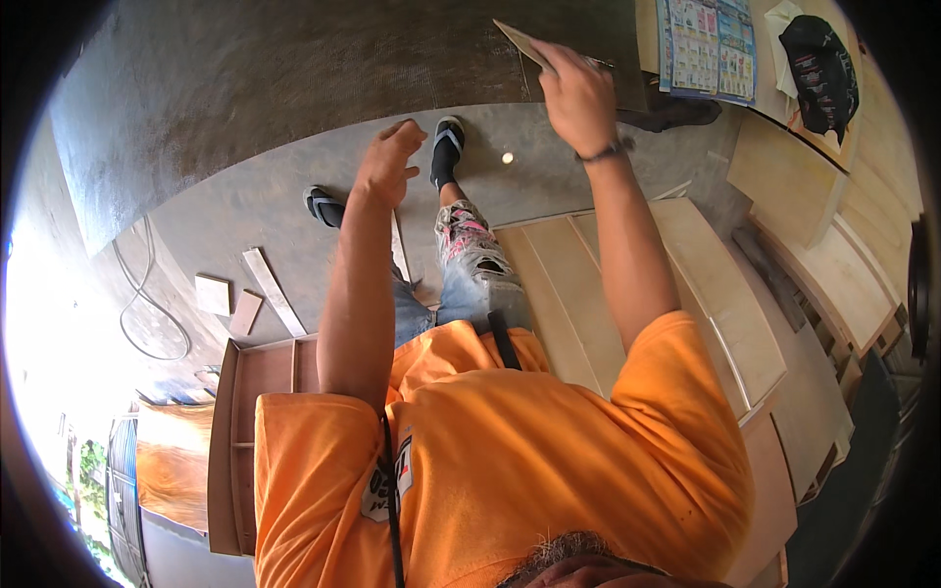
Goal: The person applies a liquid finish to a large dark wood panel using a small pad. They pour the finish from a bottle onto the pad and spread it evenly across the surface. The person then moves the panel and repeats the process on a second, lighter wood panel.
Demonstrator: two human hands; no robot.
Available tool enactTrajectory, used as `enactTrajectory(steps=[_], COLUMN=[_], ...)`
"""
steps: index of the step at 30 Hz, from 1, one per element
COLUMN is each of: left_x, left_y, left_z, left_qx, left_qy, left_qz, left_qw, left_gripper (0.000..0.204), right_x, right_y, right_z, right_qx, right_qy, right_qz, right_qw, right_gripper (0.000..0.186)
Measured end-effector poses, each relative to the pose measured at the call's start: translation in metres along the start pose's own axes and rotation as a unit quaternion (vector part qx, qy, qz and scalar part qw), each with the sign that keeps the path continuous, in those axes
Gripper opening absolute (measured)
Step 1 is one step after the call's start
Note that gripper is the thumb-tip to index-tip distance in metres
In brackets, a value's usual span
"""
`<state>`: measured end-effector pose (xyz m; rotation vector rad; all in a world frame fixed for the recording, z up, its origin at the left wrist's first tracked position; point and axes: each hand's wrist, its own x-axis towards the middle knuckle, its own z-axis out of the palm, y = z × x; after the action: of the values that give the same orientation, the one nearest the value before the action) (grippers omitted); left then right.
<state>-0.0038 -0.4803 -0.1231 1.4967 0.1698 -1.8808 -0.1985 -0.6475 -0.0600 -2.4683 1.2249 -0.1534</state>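
Observation:
A large dark brown panel (294, 88) with a streaked, slightly glossy surface spans the far side in front of me. My right hand (580, 103) is over its right part, closed on a thin, flat tan piece (520, 41) whose corner points to the far left. I cannot make out what kind of piece it is. Nearer to me, my left hand (390, 162) hangs by the panel's near edge with its fingers loosely bent and apart, and nothing shows in it.
Pale wooden boards (559, 274) lie to my right. Wood offcuts (272, 291) and a looped cable (147, 294) are on the floor at left. Beside me stands a wooden frame (225, 441). At far right are a printed poster (708, 44) and a black plastic bag (821, 73).

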Motion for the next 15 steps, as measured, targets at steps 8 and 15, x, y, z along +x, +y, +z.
enactTrajectory(steps=[8, 15], left_x=[0.015, 0.019], left_y=[-0.004, -0.004], left_z=[0.017, 0.020], left_qx=[-0.033, -0.043], left_qy=[0.033, 0.038], left_qz=[0.011, 0.011], left_qw=[0.999, 0.998], left_gripper=[0.040, 0.039], right_x=[0.030, 0.035], right_y=[0.026, 0.033], right_z=[0.037, 0.043], right_qx=[-0.126, -0.143], right_qy=[-0.061, -0.160], right_qz=[-0.027, -0.001], right_qw=[0.990, 0.977], right_gripper=[0.032, 0.028])
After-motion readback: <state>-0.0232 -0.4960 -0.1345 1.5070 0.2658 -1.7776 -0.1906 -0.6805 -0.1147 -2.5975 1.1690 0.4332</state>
